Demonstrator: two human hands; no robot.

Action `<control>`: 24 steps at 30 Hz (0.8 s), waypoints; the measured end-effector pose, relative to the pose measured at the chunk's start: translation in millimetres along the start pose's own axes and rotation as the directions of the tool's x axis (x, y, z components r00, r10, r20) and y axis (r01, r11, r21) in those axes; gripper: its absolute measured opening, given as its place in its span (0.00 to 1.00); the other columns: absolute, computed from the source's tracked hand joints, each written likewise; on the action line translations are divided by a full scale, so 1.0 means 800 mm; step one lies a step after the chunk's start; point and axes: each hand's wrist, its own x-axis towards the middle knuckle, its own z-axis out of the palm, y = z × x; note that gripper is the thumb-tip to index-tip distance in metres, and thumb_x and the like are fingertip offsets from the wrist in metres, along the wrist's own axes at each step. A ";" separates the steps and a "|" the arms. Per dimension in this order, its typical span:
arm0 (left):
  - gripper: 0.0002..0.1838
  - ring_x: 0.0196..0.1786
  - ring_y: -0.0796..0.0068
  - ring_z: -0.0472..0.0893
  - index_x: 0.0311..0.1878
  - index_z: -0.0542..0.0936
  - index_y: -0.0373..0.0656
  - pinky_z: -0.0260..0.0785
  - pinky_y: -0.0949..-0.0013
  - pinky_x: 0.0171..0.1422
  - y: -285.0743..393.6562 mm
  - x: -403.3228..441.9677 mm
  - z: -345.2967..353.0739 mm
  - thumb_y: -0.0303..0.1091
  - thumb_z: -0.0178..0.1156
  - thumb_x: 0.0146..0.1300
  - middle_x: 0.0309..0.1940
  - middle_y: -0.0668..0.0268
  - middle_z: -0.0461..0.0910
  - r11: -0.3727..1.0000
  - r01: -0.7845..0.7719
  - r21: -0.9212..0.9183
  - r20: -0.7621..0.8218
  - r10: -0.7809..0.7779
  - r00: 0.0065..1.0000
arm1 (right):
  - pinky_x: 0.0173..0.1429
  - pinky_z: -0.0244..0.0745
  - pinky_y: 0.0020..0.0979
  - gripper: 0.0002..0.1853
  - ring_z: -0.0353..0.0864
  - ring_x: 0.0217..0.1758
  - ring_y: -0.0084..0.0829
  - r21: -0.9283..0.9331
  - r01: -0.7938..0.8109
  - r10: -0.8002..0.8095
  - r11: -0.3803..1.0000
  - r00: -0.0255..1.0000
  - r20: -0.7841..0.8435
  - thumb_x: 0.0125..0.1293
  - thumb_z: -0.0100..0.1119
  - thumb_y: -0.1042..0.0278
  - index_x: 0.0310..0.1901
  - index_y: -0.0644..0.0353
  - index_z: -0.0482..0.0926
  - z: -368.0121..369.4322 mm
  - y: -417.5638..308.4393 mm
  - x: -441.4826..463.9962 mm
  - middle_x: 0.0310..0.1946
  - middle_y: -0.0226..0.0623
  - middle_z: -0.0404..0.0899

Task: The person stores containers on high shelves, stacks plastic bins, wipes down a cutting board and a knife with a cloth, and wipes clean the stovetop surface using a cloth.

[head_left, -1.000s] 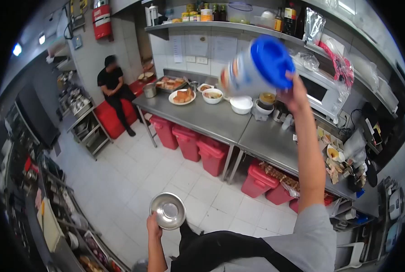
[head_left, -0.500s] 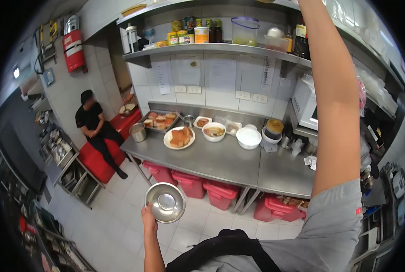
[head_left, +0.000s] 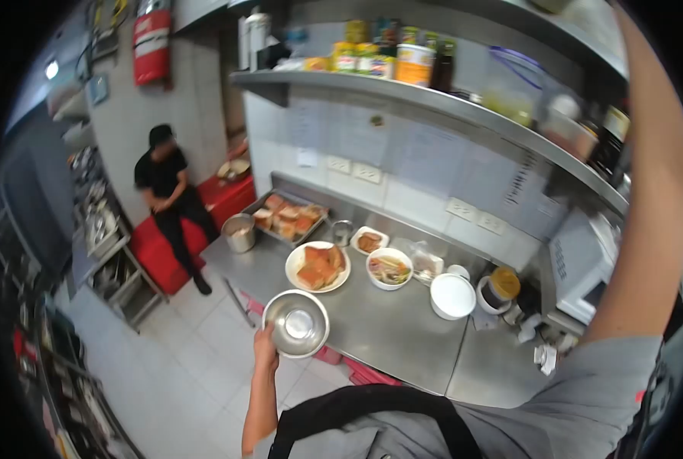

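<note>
My left hand (head_left: 265,346) grips the rim of a shiny steel bowl (head_left: 298,323), its fingers closed round the left edge. The bowl's inside faces me and looks bare, and it is held at the front edge of the steel table (head_left: 391,336). Close behind it stands a white plate (head_left: 290,269) with large golden-brown bread pieces (head_left: 322,265). My right arm (head_left: 651,176) stretches up past the shelves at the right, and the hand itself is cut off by the top of the view.
Along the table stand a steel pot (head_left: 239,234), a tray of bread (head_left: 286,218), a bowl of sliced food (head_left: 389,269) and a white tub (head_left: 452,297). A shelf (head_left: 433,96) of cans and bottles hangs above. A seated person (head_left: 165,172) is at left, on red boxes.
My view has moved closer to the table and tilted. The steel bowl, still in my left hand, has come up to the table's front edge. My right arm stays raised.
</note>
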 end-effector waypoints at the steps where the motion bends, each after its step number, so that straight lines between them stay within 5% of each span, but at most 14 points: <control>1: 0.19 0.46 0.67 0.81 0.58 0.75 0.30 0.72 0.65 0.54 -0.004 0.008 0.006 0.35 0.53 0.72 0.47 0.57 0.81 1.000 0.002 0.005 0.007 -0.002 1.000 | 0.29 0.76 0.44 0.19 0.76 0.30 0.39 0.031 0.048 -0.044 0.998 0.994 -0.095 0.62 0.56 0.54 0.43 0.64 0.80 0.008 0.002 -0.003 0.33 0.44 0.76; 4: 0.20 0.49 0.68 0.80 0.59 0.75 0.30 0.70 0.66 0.56 -0.009 0.032 0.010 0.35 0.53 0.72 0.47 0.58 0.82 0.995 0.060 0.075 -0.017 -0.059 0.998 | 0.26 0.73 0.44 0.23 0.78 0.28 0.44 0.092 0.036 -0.021 0.995 0.987 -0.158 0.59 0.61 0.48 0.39 0.65 0.80 0.005 0.015 0.047 0.32 0.47 0.77; 24: 0.20 0.49 0.69 0.78 0.58 0.75 0.30 0.68 0.66 0.57 0.029 0.128 0.019 0.35 0.52 0.71 0.48 0.57 0.81 0.987 0.115 0.114 -0.185 -0.092 0.978 | 0.48 0.74 0.42 0.31 0.77 0.49 0.49 -0.563 0.007 -0.114 0.826 0.981 -0.155 0.57 0.65 0.52 0.56 0.65 0.71 0.074 0.218 0.044 0.49 0.53 0.76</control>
